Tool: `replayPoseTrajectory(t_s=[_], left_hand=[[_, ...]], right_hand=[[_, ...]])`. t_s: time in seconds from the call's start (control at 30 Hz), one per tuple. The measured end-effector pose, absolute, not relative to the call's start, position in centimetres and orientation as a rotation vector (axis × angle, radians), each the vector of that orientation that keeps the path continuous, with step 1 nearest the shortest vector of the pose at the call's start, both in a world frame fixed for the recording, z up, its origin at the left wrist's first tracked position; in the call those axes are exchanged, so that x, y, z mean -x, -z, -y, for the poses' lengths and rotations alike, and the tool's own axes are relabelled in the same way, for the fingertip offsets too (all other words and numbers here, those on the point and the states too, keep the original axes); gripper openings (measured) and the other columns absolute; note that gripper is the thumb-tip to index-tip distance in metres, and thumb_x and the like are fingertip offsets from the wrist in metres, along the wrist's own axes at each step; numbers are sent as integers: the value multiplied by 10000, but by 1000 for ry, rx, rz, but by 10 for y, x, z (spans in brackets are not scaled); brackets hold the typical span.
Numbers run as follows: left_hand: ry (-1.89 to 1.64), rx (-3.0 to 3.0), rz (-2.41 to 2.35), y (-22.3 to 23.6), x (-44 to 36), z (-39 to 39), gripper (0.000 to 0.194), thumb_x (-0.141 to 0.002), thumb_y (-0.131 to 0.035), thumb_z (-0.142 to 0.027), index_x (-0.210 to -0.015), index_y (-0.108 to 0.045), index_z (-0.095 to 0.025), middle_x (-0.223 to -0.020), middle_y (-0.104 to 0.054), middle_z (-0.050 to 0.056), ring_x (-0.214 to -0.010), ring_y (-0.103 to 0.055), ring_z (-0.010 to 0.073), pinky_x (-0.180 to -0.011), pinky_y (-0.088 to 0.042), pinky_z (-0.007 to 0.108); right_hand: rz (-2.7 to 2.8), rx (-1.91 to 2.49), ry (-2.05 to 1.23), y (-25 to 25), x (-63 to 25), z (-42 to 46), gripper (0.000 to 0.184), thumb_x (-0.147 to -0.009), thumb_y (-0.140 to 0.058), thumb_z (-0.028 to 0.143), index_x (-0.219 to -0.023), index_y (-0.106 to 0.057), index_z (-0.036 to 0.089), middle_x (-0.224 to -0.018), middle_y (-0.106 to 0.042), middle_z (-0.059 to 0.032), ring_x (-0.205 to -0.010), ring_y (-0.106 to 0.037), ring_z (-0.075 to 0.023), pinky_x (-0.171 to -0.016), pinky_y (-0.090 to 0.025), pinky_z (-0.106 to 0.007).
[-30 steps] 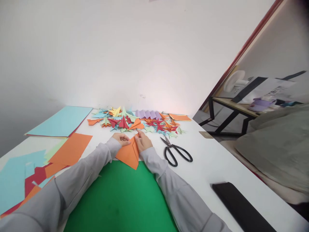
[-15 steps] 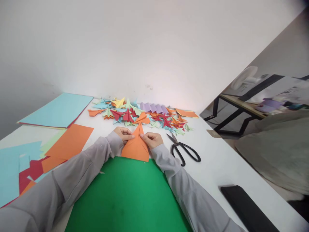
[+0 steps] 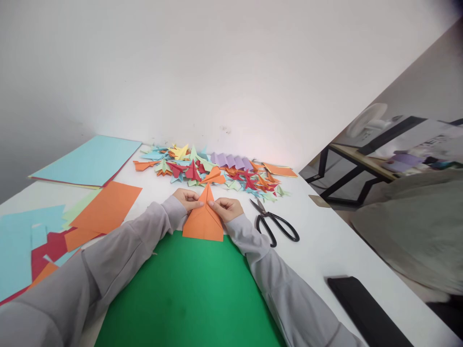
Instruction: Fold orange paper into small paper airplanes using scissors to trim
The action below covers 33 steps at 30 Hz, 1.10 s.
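An orange sheet of paper, folded to a point at its far end, is between my two hands above the far edge of a green mat. My left hand pinches its left slanted side. On the opposite side, my right hand grips the paper with the thumb on top near the centre crease. The fingers beneath the sheet are partly hidden. Just beyond the tip lies an orange folded paper plane, at the front of a heap of small folded paper pieces in several colours.
Black-handled scissors lie right of my right hand. A black flat object rests near the right edge. Light-blue sheets are stacked far left, with loose orange paper nearer. A purple pleated strip stands by the wall.
Both hands keep hold of the orange paper in nearly the same place. The sheet has turned slightly, and its centre crease shows more clearly. The camera view has shifted a little.
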<state>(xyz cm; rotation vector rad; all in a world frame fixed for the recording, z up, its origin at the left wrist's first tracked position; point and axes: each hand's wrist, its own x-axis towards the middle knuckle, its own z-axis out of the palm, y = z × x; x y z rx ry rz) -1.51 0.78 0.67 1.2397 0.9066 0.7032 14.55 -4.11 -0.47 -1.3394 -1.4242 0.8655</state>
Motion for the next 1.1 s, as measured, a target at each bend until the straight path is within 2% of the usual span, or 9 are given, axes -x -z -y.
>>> replayPoseTrajectory(t_s=[0.33, 0.73, 0.9, 1.0, 1.1], left_hand=[[-696, -1340, -944, 5, 13, -15, 282, -497, -786, -300, -602, -611, -105, -448, -567, -12, -381, -500, 92, -362, -366, 189], [-755, -1352, -887, 3, 14, -9, 369, -518, -753, -431, -640, -601, -117, -466, -561, -24, -377, -484, 81, -357, -337, 184], [-808, -1318, -904, 4, 12, -10, 375, -536, -739, -450, -621, -589, -116, -444, -536, -31, -362, -459, 73, -355, -335, 188], [-846, -1280, -940, 3, 10, -9, 381, -523, -742, -444, -640, -597, -112, -465, -548, -22, -391, -478, 87, -372, -351, 198], [-905, -1311, -988, 4, 9, -10, 346, -579, -693, -444, -636, -590, -118, -493, -549, -18, -420, -485, 96, -407, -374, 215]], right_hand=[[1343, 1402, -857, 7, -145, 41, 361, -558, -685, 493, -497, -578, 154, -422, -486, 34, -409, -353, -65, -384, -280, -204], [1372, 1383, -920, 11, -143, 43, 333, -528, -729, 442, -485, -590, 142, -407, -481, 47, -396, -339, -50, -391, -246, -200], [1344, 1380, -946, 11, -142, 43, 344, -514, -737, 454, -501, -578, 149, -420, -500, 44, -395, -378, -61, -397, -287, -208], [1308, 1322, -981, 12, -141, 42, 353, -491, -755, 450, -604, -591, 158, -490, -555, 30, -432, -464, -85, -437, -368, -220], [1342, 1245, -976, 17, -142, 39, 499, -470, -775, 405, -871, -588, 177, -574, -591, 34, -476, -519, -102, -472, -408, -228]])
